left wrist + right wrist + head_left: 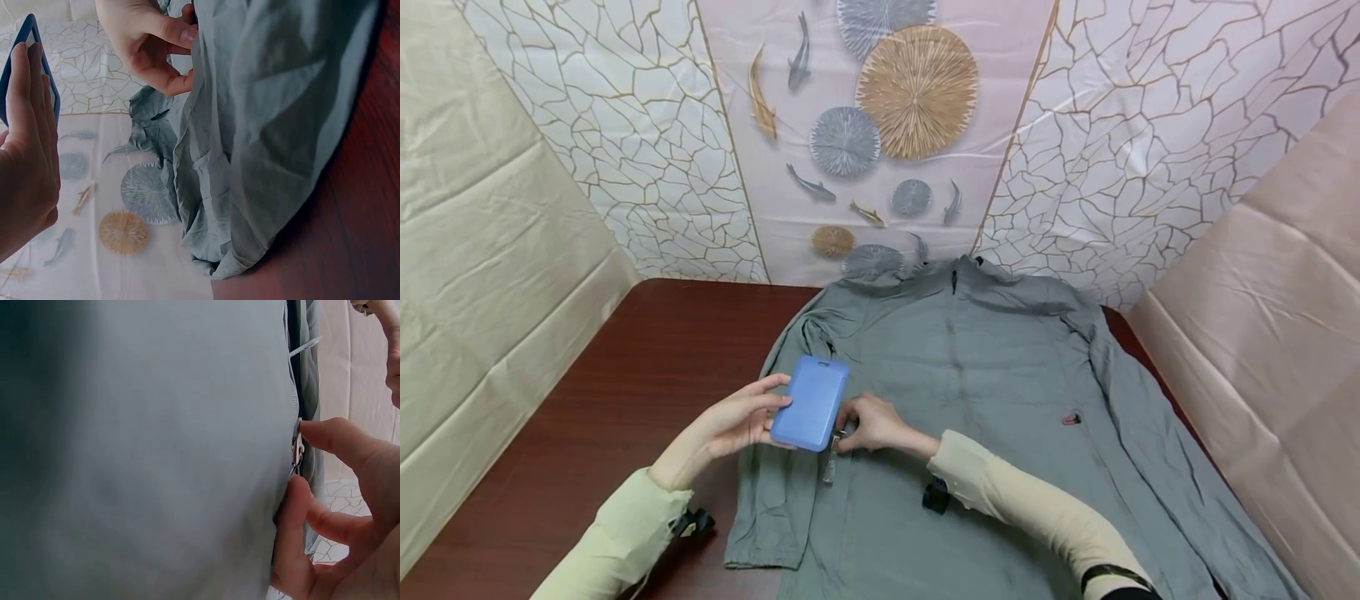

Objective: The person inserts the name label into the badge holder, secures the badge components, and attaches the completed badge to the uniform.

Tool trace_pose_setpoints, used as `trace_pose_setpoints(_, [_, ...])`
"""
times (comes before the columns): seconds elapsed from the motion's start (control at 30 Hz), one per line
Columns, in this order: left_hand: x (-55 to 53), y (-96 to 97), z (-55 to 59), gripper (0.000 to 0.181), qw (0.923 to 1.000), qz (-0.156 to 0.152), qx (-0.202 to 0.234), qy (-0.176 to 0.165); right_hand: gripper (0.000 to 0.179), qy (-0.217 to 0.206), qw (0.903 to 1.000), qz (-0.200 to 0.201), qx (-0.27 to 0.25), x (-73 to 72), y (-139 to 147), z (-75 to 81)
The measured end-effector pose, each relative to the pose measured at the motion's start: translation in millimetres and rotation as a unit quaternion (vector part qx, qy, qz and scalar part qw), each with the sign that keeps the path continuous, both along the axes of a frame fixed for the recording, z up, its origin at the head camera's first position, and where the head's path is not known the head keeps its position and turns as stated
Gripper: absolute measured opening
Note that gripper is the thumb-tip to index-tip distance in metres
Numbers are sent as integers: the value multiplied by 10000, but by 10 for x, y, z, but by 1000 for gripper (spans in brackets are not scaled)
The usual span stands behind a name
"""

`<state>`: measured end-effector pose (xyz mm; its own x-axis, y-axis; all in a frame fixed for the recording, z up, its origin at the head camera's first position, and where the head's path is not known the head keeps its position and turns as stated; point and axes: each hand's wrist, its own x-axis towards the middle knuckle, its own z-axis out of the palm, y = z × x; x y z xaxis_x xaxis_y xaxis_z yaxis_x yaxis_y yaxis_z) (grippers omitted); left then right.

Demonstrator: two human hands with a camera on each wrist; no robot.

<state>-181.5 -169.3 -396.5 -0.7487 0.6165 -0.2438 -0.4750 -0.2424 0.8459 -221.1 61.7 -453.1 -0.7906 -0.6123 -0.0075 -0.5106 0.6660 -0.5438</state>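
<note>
My left hand (741, 425) holds a blue card holder (811, 403) with a slot at its top end, tilted above the jacket's sleeve side. In the left wrist view the holder (32, 69) shows nearly edge-on, with straight fingers along it. A grey-green jacket (910, 375) lies spread out, front up. Just right of the holder, my right hand (876, 423) pinches a small metal clip (297, 447) between thumb and fingertips at the jacket's zipped edge. A clear strap (830, 469) hangs from the clip.
The jacket lies on a dark red-brown table (677, 350), its collar toward the patterned backdrop (917, 92). Beige cloth panels (497, 250) stand on both sides. A red-edged zip pull (1072, 419) shows on the jacket's right half.
</note>
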Motion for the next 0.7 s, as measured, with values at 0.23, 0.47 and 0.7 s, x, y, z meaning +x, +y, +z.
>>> trace_pose_setpoints(0.23, [-2, -12, 4, 18, 10000, 15, -15, 10, 17, -458, 9986, -255, -79, -4, 3, 27])
trace_pose_setpoints(0.47, [-3, -28, 4, 18, 10000, 23, -39, 32, 23, -645, 9974, -274, -176, 12, 19, 39])
trace_pose_setpoints(0.7, [-4, -30, 9, 19, 10000, 14, -30, 42, 30, -253, 9990, -298, 206, 16, 4, 21])
